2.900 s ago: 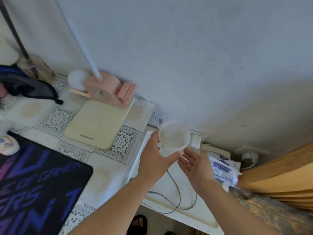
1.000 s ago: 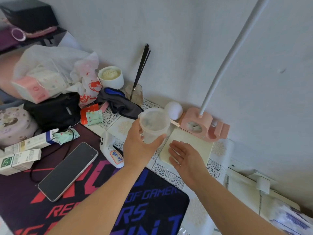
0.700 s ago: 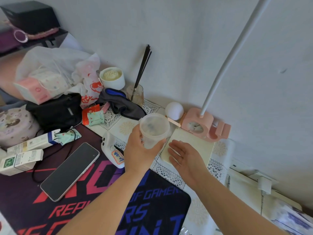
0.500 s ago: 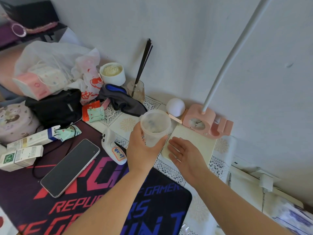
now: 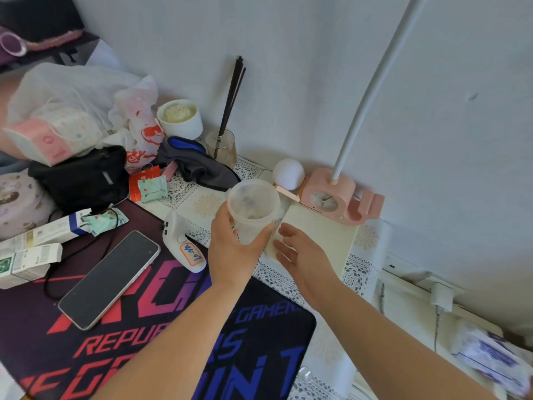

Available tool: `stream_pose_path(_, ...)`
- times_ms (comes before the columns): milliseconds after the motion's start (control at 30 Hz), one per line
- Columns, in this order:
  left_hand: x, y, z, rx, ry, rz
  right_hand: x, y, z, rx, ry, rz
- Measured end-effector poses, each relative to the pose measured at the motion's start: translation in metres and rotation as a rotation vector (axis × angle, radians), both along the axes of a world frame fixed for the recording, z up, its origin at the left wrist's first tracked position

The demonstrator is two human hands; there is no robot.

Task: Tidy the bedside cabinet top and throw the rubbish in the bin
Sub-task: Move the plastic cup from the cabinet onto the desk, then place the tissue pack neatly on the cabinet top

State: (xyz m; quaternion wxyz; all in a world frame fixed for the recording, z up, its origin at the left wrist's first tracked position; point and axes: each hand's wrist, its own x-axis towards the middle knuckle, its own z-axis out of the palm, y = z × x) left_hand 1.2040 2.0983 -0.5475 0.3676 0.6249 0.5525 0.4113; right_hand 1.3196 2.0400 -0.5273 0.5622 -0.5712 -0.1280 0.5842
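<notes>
My left hand was wrapped around a clear plastic cup, holding it upright above the lace-patterned cloth near the middle of the cluttered top. My right hand lay open and flat, fingers spread on the near corner of a cream pad, gripping nothing. Just behind the pad stood a pink lamp base with a white ball beside it. To my left a white device with an orange label rested at the edge of the dark gaming mat, where a phone lay face up. Further back sat a white candle pot and a plastic bag
</notes>
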Motion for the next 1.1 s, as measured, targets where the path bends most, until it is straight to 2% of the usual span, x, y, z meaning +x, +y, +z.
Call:
stream_pose_path(100, 0.005, -0.016, 0.006, -0.010, 0.069, 0.065, 0.023, -0.018, 0.001, 0.028, -0.154, -0.029)
stream_pose_path(167, 0.011, -0.035, 0.011, 0.050, 0.125, 0.112, 0.047, -0.043, -0.001, 0.052, -0.415, -0.018)
stream_pose_path(300, 0.045, -0.081, 0.013, 0.246, 0.206, -0.026, 0.101, -0.109, -0.016, -0.017, -0.932, 0.053)
stream_pose_path(433, 0.079, -0.104, 0.003, 0.266, 0.303, -0.027, 0.146, -0.173, -0.040, -0.202, -1.109, 0.078)
stream_pose_path(533, 0.088, -0.099, -0.006, 0.213, 0.312, 0.080, 0.161, -0.198, -0.055, -0.220, -1.126, 0.049)
stream_pose_path(700, 0.089, -0.083, -0.005, 0.155, 0.249, 0.230, 0.147, -0.174, -0.051, -0.060, -1.002, 0.052)
stream_pose_path(800, 0.084, -0.081, -0.005, 0.140, 0.229, 0.278, 0.139, -0.172, -0.050, -0.077, -0.913, 0.039)
stream_pose_path(933, 0.085, -0.091, -0.010, 0.119, 0.250, 0.240, 0.148, -0.186, -0.057, -0.132, -0.913, 0.055)
stream_pose_path(1100, 0.117, -0.136, -0.018, 0.159, 0.309, 0.007, 0.167, -0.210, -0.072, -0.258, -1.002, 0.066)
